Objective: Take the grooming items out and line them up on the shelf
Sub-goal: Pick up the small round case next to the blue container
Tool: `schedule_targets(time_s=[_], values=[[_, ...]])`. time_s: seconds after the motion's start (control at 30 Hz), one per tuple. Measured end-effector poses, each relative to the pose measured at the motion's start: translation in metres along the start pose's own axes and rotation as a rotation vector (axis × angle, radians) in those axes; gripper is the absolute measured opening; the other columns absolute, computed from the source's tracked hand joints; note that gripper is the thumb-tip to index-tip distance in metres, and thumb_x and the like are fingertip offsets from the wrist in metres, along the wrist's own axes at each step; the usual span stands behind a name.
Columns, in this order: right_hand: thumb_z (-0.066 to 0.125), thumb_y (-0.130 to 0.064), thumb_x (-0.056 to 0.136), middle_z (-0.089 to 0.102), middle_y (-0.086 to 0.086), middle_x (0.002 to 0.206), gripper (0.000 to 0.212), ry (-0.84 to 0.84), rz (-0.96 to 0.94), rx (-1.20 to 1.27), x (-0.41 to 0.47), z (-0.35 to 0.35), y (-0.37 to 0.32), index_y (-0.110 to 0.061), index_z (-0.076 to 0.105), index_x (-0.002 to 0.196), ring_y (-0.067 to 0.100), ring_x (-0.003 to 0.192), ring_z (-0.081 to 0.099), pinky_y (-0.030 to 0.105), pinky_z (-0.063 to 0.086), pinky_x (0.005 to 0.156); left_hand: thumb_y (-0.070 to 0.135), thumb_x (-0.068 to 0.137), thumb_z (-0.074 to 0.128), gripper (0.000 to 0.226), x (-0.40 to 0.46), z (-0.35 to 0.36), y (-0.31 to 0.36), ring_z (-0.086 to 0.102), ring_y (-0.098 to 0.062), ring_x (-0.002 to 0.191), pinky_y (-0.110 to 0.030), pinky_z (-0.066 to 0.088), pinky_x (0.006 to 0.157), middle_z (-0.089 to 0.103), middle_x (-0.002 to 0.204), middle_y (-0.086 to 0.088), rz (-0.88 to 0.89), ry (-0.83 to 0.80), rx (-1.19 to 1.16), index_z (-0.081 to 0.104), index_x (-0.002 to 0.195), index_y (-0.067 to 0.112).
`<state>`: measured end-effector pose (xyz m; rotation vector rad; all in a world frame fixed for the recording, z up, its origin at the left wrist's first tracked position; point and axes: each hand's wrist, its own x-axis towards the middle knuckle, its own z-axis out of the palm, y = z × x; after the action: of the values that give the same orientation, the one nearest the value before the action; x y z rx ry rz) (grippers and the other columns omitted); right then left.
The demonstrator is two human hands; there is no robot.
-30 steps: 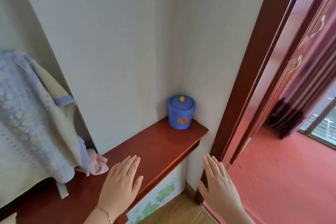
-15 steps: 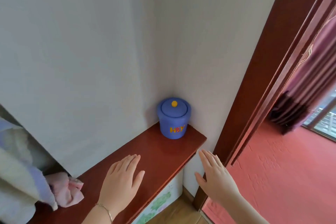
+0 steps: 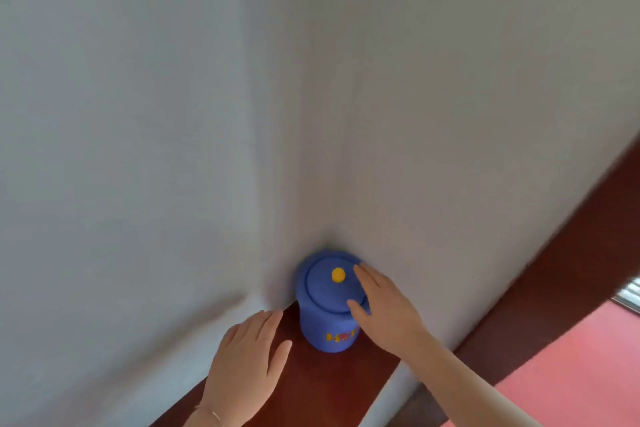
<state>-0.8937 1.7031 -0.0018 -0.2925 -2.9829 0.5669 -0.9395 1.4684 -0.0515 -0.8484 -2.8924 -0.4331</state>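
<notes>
A round blue jar [image 3: 323,322] with a yellow knob on its lid [image 3: 325,282] stands in the corner of a dark red wooden shelf [image 3: 332,388]. Its front carries yellow and red letters. My right hand [image 3: 386,310] lies against the jar's right side and lid edge, fingers straight, thumb at the lid rim. My left hand [image 3: 244,360] hovers flat over the shelf just left of the jar, fingers straight, holding nothing. No grooming items are visible; the lid is on.
White walls meet in a corner right behind the jar. A dark red door frame [image 3: 554,288] runs diagonally at the right, with pink-red floor [image 3: 571,374] beyond it. The shelf's right end stops just past the jar.
The view has moved closer to the corner. Both hands have reached forward: the right one from beside the shelf end up to the jar's lid, the left one up next to the jar.
</notes>
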Motion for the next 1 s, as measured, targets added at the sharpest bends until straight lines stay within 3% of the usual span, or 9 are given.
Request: schedule_targets(time_s=[0.2,0.27,0.37,0.43,0.53,0.67,0.8,0.93,1.0], values=[[0.015,-0.054,0.081,0.019,-0.001,0.156,0.076,-0.081,-0.063,-0.016,0.038,0.015,-0.001,-0.017,0.022,0.147,0.010,0.143,0.014,0.016,0.007,0.111,0.052,0.094,0.008,0.068,0.021,0.005,0.005,0.066,-0.013,0.095,-0.026,0.037,0.086,0.069,0.106,0.005,0.008,-0.069,-0.026,0.066,0.111,0.020],[0.015,-0.055,0.082,0.026,-0.001,0.154,0.075,-0.099,-0.086,-0.012,0.045,0.021,0.000,-0.018,0.026,0.146,0.011,0.142,0.018,0.019,0.012,0.112,0.051,0.094,0.009,0.068,0.026,0.006,0.007,0.066,-0.014,0.094,-0.029,0.034,0.087,0.069,0.104,0.004,-0.001,-0.040,-0.027,0.066,0.109,0.019],[0.039,-0.029,0.098,0.037,0.002,0.148,0.048,-0.085,-0.098,0.049,0.051,0.029,0.007,-0.014,0.035,0.143,0.013,0.139,0.029,0.021,0.020,0.110,0.049,0.095,0.012,0.063,0.032,0.002,0.013,0.066,-0.013,0.093,-0.026,0.049,0.082,0.069,0.103,0.005,-0.006,-0.010,-0.026,0.066,0.108,0.019],[0.041,-0.023,0.097,0.048,0.006,0.141,0.042,-0.041,-0.090,0.097,0.050,0.032,0.009,-0.011,0.046,0.136,0.018,0.133,0.041,0.024,0.029,0.108,0.048,0.094,0.016,0.059,0.035,0.000,0.018,0.066,-0.013,0.092,-0.027,0.053,0.075,0.070,0.102,0.005,-0.030,0.002,-0.026,0.066,0.107,0.019],[0.038,-0.029,0.090,0.060,0.006,0.128,0.044,0.027,-0.103,0.111,0.050,0.037,0.011,-0.010,0.060,0.124,0.021,0.120,0.056,0.029,0.042,0.099,0.050,0.095,0.010,0.066,0.042,-0.004,0.025,0.067,-0.014,0.092,-0.029,0.054,0.074,0.070,0.103,0.004,-0.073,-0.023,-0.019,0.066,0.108,0.018],[0.032,-0.031,0.098,0.048,0.001,0.141,0.044,0.003,-0.087,0.180,0.053,0.023,0.013,-0.013,0.047,0.136,0.016,0.130,0.044,0.022,0.031,0.104,0.044,0.087,0.034,0.047,0.049,-0.004,0.030,0.067,-0.016,0.093,-0.030,0.055,0.074,0.069,0.105,0.002,-0.083,-0.006,0.006,0.065,0.109,0.015],[0.044,-0.027,0.098,0.062,-0.003,0.125,0.034,0.205,0.016,0.432,0.049,-0.005,0.011,-0.016,0.057,0.128,0.014,0.111,0.058,0.010,0.033,0.082,0.039,0.082,0.040,0.043,0.058,-0.004,0.034,0.066,-0.015,0.090,-0.026,0.053,0.074,0.068,0.104,0.004,-0.020,0.006,-0.005,0.063,0.111,0.018],[0.044,-0.031,0.097,0.068,-0.003,0.110,0.033,0.232,0.073,0.597,0.045,-0.023,0.009,-0.018,0.059,0.123,0.012,0.099,0.061,0.016,0.041,0.078,0.035,0.078,0.040,0.039,0.085,-0.009,0.055,0.066,-0.010,0.076,-0.017,0.050,0.062,0.070,0.094,0.010,0.100,-0.058,-0.005,0.067,0.103,0.023],[0.045,-0.032,0.097,0.068,-0.004,0.109,0.032,0.243,0.092,0.628,0.041,-0.026,0.009,-0.019,0.059,0.122,0.010,0.097,0.061,0.020,0.044,0.079,0.034,0.080,0.033,0.044,0.099,-0.004,0.070,0.066,-0.017,0.078,-0.023,0.049,0.059,0.070,0.095,0.004,0.162,-0.152,-0.050,0.065,0.107,0.021]])
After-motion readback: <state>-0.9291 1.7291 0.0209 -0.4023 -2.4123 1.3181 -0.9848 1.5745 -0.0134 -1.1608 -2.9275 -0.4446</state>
